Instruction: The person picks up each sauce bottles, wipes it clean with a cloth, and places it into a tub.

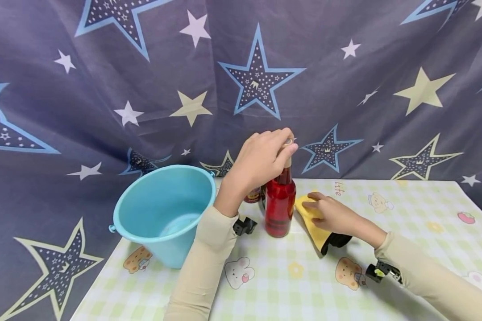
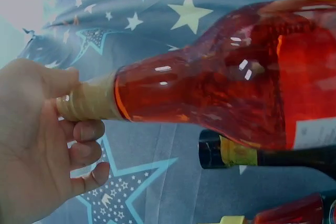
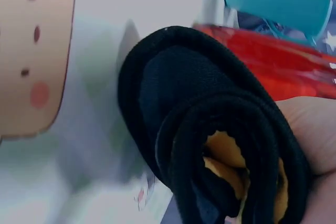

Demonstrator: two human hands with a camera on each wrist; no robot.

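Observation:
A clear bottle of red liquid stands nearly upright at the middle of the table. My left hand grips its pale cap from above, thumb and index finger around the top, the other fingers loosely curled in the left wrist view. Just right of the bottle, my right hand holds a rolled cloth, yellow with a black edge. Close up in the right wrist view, the cloth's dark side faces out and yellow shows inside the roll. The right fingers are partly hidden behind it.
A light blue bucket stands left of my left forearm. Behind the red bottle are a dark bottle and another bottle with a yellow cap, mostly hidden in the head view. A star-patterned curtain hangs along the table's back edge.

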